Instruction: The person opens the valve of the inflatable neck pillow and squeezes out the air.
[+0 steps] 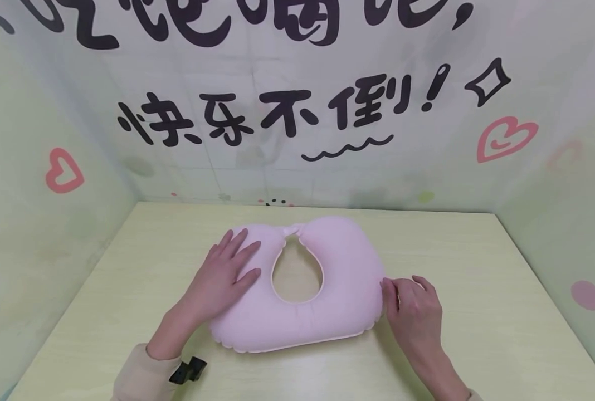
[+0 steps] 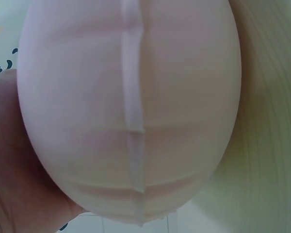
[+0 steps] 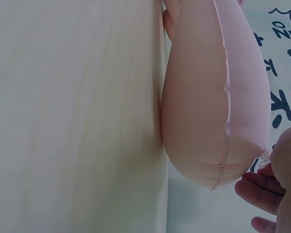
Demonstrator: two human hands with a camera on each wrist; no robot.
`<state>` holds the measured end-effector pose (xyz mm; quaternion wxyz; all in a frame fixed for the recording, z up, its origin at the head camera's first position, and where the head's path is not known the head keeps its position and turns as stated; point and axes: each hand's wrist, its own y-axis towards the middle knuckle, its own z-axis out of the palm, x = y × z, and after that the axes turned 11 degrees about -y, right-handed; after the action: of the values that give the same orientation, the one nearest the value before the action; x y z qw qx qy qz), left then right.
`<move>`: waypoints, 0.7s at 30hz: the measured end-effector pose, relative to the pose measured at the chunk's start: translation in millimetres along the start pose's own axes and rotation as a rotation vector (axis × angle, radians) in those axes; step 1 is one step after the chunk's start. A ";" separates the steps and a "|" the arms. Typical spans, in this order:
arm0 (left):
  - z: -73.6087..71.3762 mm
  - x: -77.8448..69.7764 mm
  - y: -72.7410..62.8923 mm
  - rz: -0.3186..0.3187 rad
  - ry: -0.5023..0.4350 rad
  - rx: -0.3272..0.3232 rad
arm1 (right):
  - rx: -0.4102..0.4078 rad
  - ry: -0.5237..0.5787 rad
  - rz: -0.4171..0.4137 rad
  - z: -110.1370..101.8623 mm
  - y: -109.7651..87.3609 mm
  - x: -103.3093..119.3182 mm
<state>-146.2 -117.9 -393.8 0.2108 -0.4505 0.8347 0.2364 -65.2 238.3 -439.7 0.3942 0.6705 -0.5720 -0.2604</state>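
A pink inflated neck pillow (image 1: 345, 267) lies on the table, its two ends meeting at the far side around a teardrop opening. My left hand (image 1: 222, 278) rests on its left lobe with fingers spread and straight. At the right edge my right hand (image 1: 415, 312) pinches a small clear valve (image 3: 265, 158) between thumb and fingers. The seam of the pillow (image 2: 179, 87) fills much of the left wrist view, with part of the left hand (image 2: 19, 165) beside it. In the right wrist view, the other fingers (image 3: 259, 191) curl below the valve.
The pale wood-grain table (image 1: 478, 312) is bounded by printed fabric walls at the back (image 1: 257, 172) and both sides, with black lettering and pink hearts. A black device (image 1: 189, 370) is at the left sleeve (image 1: 144, 373).
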 end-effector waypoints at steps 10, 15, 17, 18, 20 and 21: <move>-2.6 -3.6 0.1 -0.016 0.007 0.030 | -0.008 0.010 0.024 2.8 0.1 -0.7; -3.5 -3.9 0.2 -0.020 0.004 0.039 | -0.019 0.033 0.039 2.8 1.5 -1.0; -3.1 -3.4 0.1 -0.020 0.006 0.041 | -0.013 0.041 0.040 2.6 2.3 -1.0; -2.9 -3.1 0.1 -0.020 0.007 0.042 | -0.011 0.048 0.040 2.6 2.6 -1.0; -2.5 -2.4 0.4 -0.018 0.005 0.041 | -0.002 0.068 0.046 2.4 3.3 -1.1; -2.5 -2.1 0.5 -0.019 0.001 0.041 | 0.008 0.078 0.054 2.3 3.5 -1.1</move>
<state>-146.0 -117.7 -390.6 0.2216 -0.4543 0.8351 0.2171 -69.3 238.7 -438.2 0.4204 0.6661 -0.5752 -0.2207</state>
